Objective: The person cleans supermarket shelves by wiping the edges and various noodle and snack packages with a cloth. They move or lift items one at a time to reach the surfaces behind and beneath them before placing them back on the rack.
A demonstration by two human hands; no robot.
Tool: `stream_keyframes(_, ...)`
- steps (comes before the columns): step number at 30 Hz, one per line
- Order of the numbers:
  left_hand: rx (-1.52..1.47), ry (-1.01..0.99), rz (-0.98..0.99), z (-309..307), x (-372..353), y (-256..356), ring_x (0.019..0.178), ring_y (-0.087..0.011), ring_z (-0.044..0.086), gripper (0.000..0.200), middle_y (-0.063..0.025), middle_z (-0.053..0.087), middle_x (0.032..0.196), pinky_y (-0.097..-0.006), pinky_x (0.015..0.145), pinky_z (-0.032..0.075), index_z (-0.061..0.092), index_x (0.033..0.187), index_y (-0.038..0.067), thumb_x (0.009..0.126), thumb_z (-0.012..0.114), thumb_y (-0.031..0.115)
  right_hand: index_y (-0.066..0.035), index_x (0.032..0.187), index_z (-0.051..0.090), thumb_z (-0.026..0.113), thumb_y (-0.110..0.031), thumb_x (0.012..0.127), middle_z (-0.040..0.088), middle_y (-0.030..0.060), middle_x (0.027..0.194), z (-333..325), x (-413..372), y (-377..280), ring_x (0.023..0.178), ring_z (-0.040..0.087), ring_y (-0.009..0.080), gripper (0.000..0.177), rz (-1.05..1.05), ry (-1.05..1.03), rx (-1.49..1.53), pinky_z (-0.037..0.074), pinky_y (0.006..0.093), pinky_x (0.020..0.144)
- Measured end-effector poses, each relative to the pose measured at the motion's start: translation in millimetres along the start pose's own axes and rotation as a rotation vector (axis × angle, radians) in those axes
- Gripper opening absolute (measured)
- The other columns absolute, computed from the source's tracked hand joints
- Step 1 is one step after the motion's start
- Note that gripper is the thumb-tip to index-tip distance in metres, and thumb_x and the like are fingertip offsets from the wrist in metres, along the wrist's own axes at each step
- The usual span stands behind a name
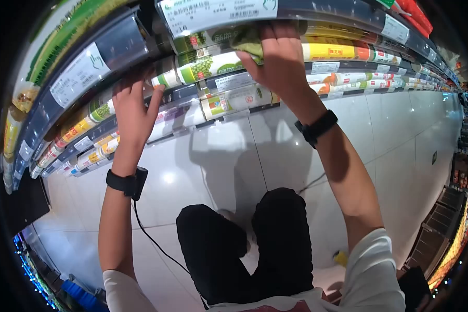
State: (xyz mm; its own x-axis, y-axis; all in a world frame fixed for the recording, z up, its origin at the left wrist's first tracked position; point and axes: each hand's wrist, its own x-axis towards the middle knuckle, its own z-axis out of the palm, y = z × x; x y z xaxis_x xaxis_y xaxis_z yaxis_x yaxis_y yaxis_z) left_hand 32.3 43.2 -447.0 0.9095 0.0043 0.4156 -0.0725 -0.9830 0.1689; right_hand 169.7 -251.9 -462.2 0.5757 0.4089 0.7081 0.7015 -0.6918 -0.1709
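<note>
My right hand (282,62) reaches onto a shelf, its fingers closed over a crumpled green cloth (250,42). The cloth lies against green-and-white packages with grape pictures (203,68). Farther left, my left hand (134,110) rests at the shelf front with thumb and fingers apart. Its fingertips go in under the upper shelf edge and are partly hidden. Beside its thumb is the end of a white-and-green package (166,74). I see nothing held in that hand.
An upper shelf edge with price labels (218,13) overhangs both hands. Lower rows hold more packages (239,103). Pale floor tiles (229,151) lie below, with a black cable (158,245) hanging from the left wrist. Dark crates (432,229) stand at the right.
</note>
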Motion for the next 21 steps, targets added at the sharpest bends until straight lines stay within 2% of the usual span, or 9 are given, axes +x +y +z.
stream_keyframes(3, 0.041, 0.024, -0.005, 8, -4, -4, 0.113, -0.0384, 0.057, 0.046, -0.0183, 0.065, 0.118, -0.0457, 0.099, 0.040, 0.063, 0.134, 0.009, 0.096, 0.069, 0.034, 0.000, 0.135, 0.059, 0.078, -0.018, 0.074, 0.055, 0.0213, 0.137, 4, -16, 8, 0.125, 0.053, 0.0407, 0.067, -0.128, 0.028, 0.037, 0.045, 0.0489, 0.101)
stream_keyframes(4, 0.047, 0.125, 0.069, 10, -5, 0, 0.106, -0.0371, 0.057, 0.043, -0.0167, 0.064, 0.110, -0.0453, 0.095, 0.040, 0.064, 0.130, 0.008, 0.096, 0.069, 0.033, 0.001, 0.132, 0.060, 0.077, -0.014, 0.070, 0.055, 0.0211, 0.138, 3, -21, 8, 0.126, 0.053, 0.0405, 0.065, -0.160, -0.013, 0.053, 0.045, 0.0492, 0.103)
stream_keyframes(7, 0.068, 0.126, 0.021, 14, -14, 1, 0.097, -0.0355, 0.055, 0.040, -0.0156, 0.061, 0.101, -0.0450, 0.091, 0.040, 0.065, 0.125, 0.006, 0.096, 0.069, 0.032, 0.002, 0.128, 0.062, 0.073, -0.006, 0.066, 0.056, 0.0205, 0.137, 7, -39, -9, 0.126, 0.053, 0.0403, 0.063, -0.209, -0.054, 0.080, 0.044, 0.0504, 0.106)
stream_keyframes(9, 0.058, 0.187, 0.070, 13, -15, 2, 0.092, -0.0348, 0.053, 0.038, -0.0152, 0.059, 0.097, -0.0447, 0.086, 0.041, 0.065, 0.123, 0.005, 0.094, 0.071, 0.030, 0.000, 0.129, 0.061, 0.069, -0.002, 0.074, 0.057, 0.0213, 0.133, 4, -42, -17, 0.126, 0.053, 0.0407, 0.055, -0.255, -0.057, 0.156, 0.044, 0.0495, 0.107)
stream_keyframes(13, 0.017, 0.184, 0.054, -6, -20, -3, 0.098, -0.0368, 0.055, 0.039, -0.0171, 0.060, 0.102, -0.0450, 0.086, 0.043, 0.063, 0.121, 0.004, 0.092, 0.073, 0.028, -0.003, 0.131, 0.060, 0.064, 0.001, 0.082, 0.057, 0.0205, 0.131, 2, -28, 1, 0.125, 0.054, 0.0397, 0.049, -0.345, -0.057, 0.261, 0.046, 0.0476, 0.105)
stream_keyframes(15, -0.010, 0.184, 0.021, -12, -29, -19, 0.101, -0.0378, 0.056, 0.038, -0.0178, 0.061, 0.105, -0.0458, 0.088, 0.044, 0.063, 0.120, 0.003, 0.092, 0.073, 0.028, -0.005, 0.126, 0.063, 0.060, 0.004, 0.088, 0.059, 0.0190, 0.127, -7, -24, -4, 0.121, 0.056, 0.0386, 0.040, -0.002, 0.111, 0.305, 0.047, 0.0464, 0.102)
stream_keyframes(17, 0.001, 0.168, -0.030, -14, -31, -39, 0.102, -0.0384, 0.057, 0.040, -0.0187, 0.063, 0.108, -0.0454, 0.091, 0.044, 0.065, 0.122, 0.003, 0.092, 0.073, 0.029, -0.003, 0.119, 0.066, 0.060, 0.006, 0.084, 0.062, 0.0169, 0.122, 7, -22, -13, 0.116, 0.057, 0.0380, 0.036, -0.004, 0.095, 0.279, 0.048, 0.0459, 0.099)
stream_keyframes(19, 0.011, 0.180, -0.071, -16, -36, -50, 0.101, -0.0399, 0.058, 0.042, -0.0206, 0.065, 0.108, -0.0464, 0.090, 0.045, 0.065, 0.123, 0.003, 0.092, 0.072, 0.031, -0.002, 0.114, 0.068, 0.059, 0.009, 0.081, 0.064, 0.0164, 0.116, 13, -19, -24, 0.112, 0.057, 0.0385, 0.035, -0.257, -0.016, 0.249, 0.048, 0.0444, 0.097)
stream_keyframes(21, 0.048, 0.222, -0.080, -19, -30, -73, 0.101, -0.0416, 0.059, 0.043, -0.0221, 0.066, 0.108, -0.0478, 0.089, 0.046, 0.065, 0.123, 0.003, 0.092, 0.072, 0.032, -0.001, 0.113, 0.067, 0.063, 0.002, 0.079, 0.065, 0.0164, 0.113, 10, 1, -37, 0.109, 0.058, 0.0374, 0.035, -0.306, -0.032, 0.273, 0.049, 0.0426, 0.096)
